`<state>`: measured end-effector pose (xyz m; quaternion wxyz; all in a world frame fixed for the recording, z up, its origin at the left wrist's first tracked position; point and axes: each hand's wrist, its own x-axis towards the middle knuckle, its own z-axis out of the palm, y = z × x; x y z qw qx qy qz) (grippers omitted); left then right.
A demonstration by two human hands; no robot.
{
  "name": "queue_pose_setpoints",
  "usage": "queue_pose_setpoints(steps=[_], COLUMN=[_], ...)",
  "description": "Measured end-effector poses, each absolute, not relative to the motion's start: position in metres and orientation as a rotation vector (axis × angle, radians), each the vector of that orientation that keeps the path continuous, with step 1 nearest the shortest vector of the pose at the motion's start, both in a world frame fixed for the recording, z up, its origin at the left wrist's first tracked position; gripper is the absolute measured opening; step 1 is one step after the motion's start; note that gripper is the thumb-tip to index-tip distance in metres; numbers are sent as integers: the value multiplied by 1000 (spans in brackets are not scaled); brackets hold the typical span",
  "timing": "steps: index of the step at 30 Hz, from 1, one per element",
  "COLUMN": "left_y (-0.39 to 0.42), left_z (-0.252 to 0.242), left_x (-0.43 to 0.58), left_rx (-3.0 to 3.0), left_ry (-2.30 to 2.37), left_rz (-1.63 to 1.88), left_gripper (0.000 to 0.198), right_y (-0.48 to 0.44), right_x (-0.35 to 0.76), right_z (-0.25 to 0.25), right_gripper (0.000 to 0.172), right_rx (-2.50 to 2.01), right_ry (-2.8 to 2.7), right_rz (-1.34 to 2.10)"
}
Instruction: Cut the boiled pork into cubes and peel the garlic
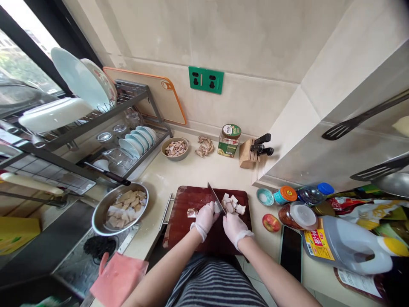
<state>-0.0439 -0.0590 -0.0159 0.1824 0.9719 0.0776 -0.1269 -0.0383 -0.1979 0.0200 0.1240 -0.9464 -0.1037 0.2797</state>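
My right hand (235,228), in a clear plastic glove, is closed round the handle of a kitchen knife (214,195). The wide blade points away from me over a dark red-brown cutting board (182,230). My left hand (205,219), gloved too, presses a pale piece of food (217,207) against the board, close to the blade's left side. Fingers hide much of that piece. Several whitish cut chunks (233,204) lie right of the knife. Another chunk (192,212) with a brownish side rests left of my left hand. I cannot tell what food it is.
A metal bowl (95,221) of pale slices stands left, by the sink. Behind the board are a bowl of meat pieces (175,148), ginger (204,146), a jar (229,140) and a knife block (248,154). At right are an apple (271,223), a phone (291,253) and a jug (348,245).
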Motion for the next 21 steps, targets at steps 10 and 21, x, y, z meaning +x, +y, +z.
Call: queue_pose_setpoints(steps=[10,21], left_y=[-51,-50], left_z=[-9,-9], left_x=[-43,-43], left_rx=[2625,2624], left_ry=[220,148], left_rz=[-389,-339], left_gripper=[21,19], right_y=[-207,-215], right_x=[-36,-41], right_z=[28,51], right_gripper=[33,30], right_rx=[-2768,-2878], right_ry=[-232,-380], right_rz=[767,735])
